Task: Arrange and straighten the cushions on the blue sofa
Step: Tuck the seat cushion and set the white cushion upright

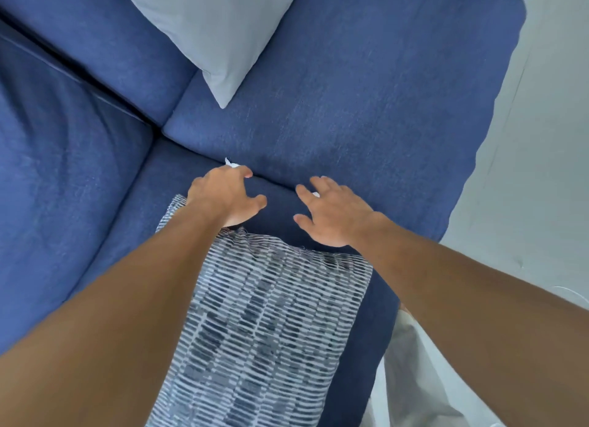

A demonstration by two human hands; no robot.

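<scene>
No legible text, label, brand or number: dark blue fabric sofa point(350, 108), blue-and-white dash-patterned cushion point(271, 315) and pale grey cushion point(216, 28) all unmarked.

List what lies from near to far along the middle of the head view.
Blue-and-white patterned fabric cushion → left hand and right hand, level → dark blue fabric sofa seat → plain pale grey cushion.

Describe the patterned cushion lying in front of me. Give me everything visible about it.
The patterned cushion is a rectangular pillow in woven-looking fabric, pale with rows of short dark blue-grey dashes. It lies flat on the blue sofa seat, its near end cut off by the frame. Its far edge looks slightly wrinkled. The left forearm crosses above its left side; the left hand and right hand sit just past its far edge, contact unclear.
</scene>
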